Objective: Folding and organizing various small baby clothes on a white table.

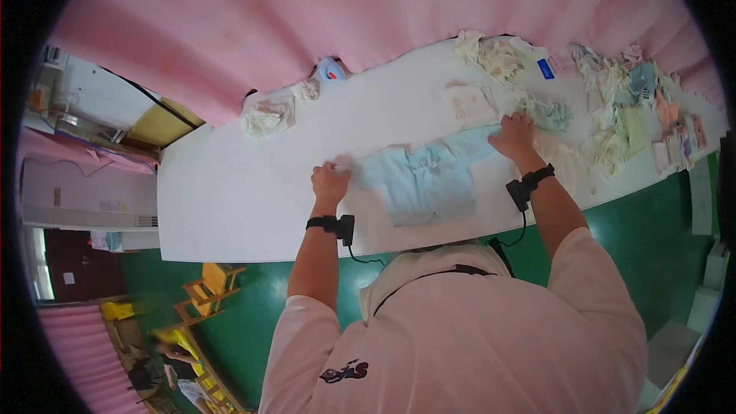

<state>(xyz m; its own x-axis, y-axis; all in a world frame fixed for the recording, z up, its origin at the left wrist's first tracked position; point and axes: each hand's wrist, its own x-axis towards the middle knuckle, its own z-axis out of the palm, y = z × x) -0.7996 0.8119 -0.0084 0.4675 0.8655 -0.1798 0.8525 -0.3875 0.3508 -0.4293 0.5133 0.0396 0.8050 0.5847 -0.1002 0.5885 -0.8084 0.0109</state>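
A small light blue baby top (429, 184) lies spread on the white table, its sleeves stretched out to both sides and a tie or bow at the middle of its upper edge. My left hand (331, 185) is closed at the end of its left sleeve, fingers curled down. At the other sleeve's end, my right hand (514, 138) pinches the cloth. The fingertips of both hands are partly hidden. Just beyond the right sleeve rests a folded pale pink garment (470, 105) with a print. Each wrist wears a black strap with a small cabled box.
Piled baby clothes (613, 107) cover the right end of the white table (230, 184). White cloths (268, 116) and a blue-and-white iron-like object (331, 69) sit along the back, against a pink curtain (307, 8). A wooden chair (208, 290) and another person (182, 368) are at lower left.
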